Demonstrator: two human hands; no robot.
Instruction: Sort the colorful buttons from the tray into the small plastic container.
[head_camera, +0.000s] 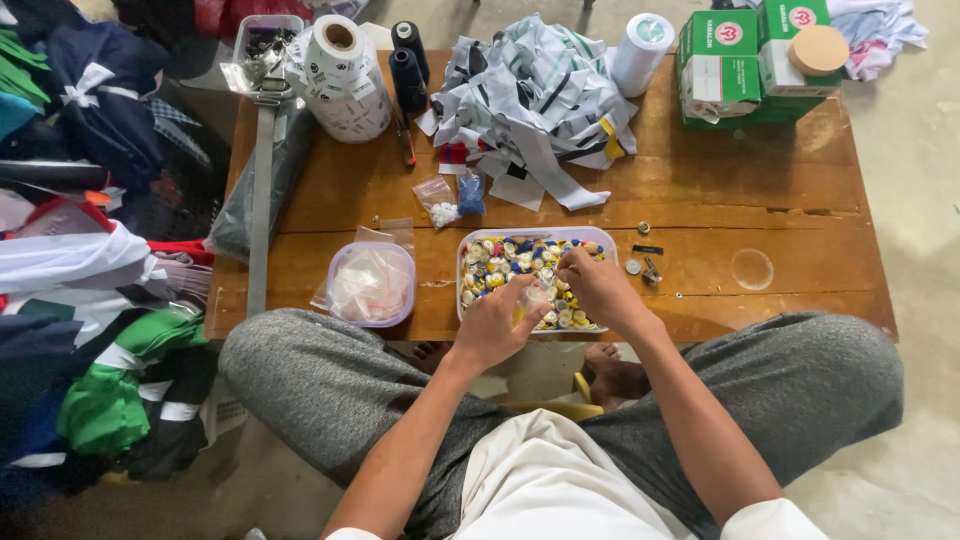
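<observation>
Both hands dig in the button tray (470, 245); left hand (495, 325) pinches a small clear bag (537, 293); right hand (597, 288) pinches buttons (500, 262). Best to grab few; hold the bag steady.

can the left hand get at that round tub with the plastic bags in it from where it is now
Probably yes. The left hand is at the button tray, and the round tub sits open just to its left on the same table, with only bare wood between them.

2 green boxes (735, 65), table's far-right corner
</observation>
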